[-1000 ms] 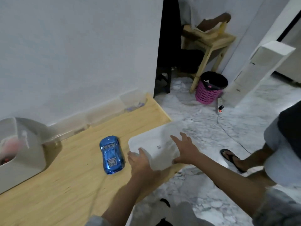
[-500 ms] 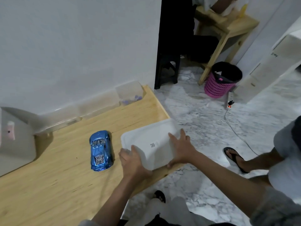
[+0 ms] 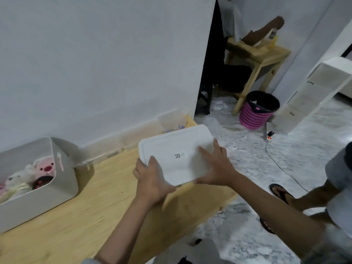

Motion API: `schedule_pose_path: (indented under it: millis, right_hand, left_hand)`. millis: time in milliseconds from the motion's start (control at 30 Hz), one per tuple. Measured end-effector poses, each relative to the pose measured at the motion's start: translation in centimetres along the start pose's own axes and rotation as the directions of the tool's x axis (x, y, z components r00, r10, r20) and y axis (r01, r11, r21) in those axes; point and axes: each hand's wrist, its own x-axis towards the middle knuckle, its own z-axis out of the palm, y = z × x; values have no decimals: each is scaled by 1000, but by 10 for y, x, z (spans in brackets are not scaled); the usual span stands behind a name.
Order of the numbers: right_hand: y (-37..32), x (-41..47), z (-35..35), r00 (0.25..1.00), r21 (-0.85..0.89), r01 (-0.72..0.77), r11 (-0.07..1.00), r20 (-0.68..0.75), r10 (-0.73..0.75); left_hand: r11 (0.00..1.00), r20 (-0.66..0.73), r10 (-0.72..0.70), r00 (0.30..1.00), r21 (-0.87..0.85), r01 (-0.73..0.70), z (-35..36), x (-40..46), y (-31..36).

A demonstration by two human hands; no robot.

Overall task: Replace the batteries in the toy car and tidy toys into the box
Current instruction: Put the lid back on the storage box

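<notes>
A white rectangular box lid (image 3: 176, 153) with a small printed code hangs above the wooden table (image 3: 91, 202), held by both hands. My left hand (image 3: 151, 181) grips its near left edge. My right hand (image 3: 215, 164) grips its near right corner, fingers spread on top. The grey storage box (image 3: 64, 174) stands open at the left, with plush toys (image 3: 44, 166) and a dark round toy inside. The blue toy car is hidden from view.
A clear plastic tray (image 3: 171, 121) lies along the wall at the table's far edge. On the marble floor are a pink bin (image 3: 256, 111), a power strip with cable (image 3: 269, 135) and a white appliance (image 3: 312, 96). Another person's leg and sandals (image 3: 280, 193) are at right.
Both hands have lifted the lid off the table's right corner and carried it up and leftward. The blue car has dropped out of sight behind it. The grey box has come fully into view.
</notes>
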Motion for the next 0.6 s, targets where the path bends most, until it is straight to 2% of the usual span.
schedule_pose_path:
  millis: [167, 300, 433, 600]
  right_hand:
    - [-91, 7, 10, 989, 38, 104, 994, -106, -99]
    - [-168, 18, 31, 952, 33, 238, 971, -207, -227]
    - [-250, 25, 45, 968, 55, 242, 969, -81, -238]
    - [-335, 32, 65, 936, 45, 353, 935, -29, -352]
  left_hand:
    - [998, -117, 65, 991, -4, -66, -76, -6, -67]
    - [999, -170, 9, 985, 46, -2, -137, -18, -127]
    - [998, -219, -53, 974, 1, 55, -191, -43, -182]
    - [978, -221, -207, 953, -17, 208, -244, -71, -241]
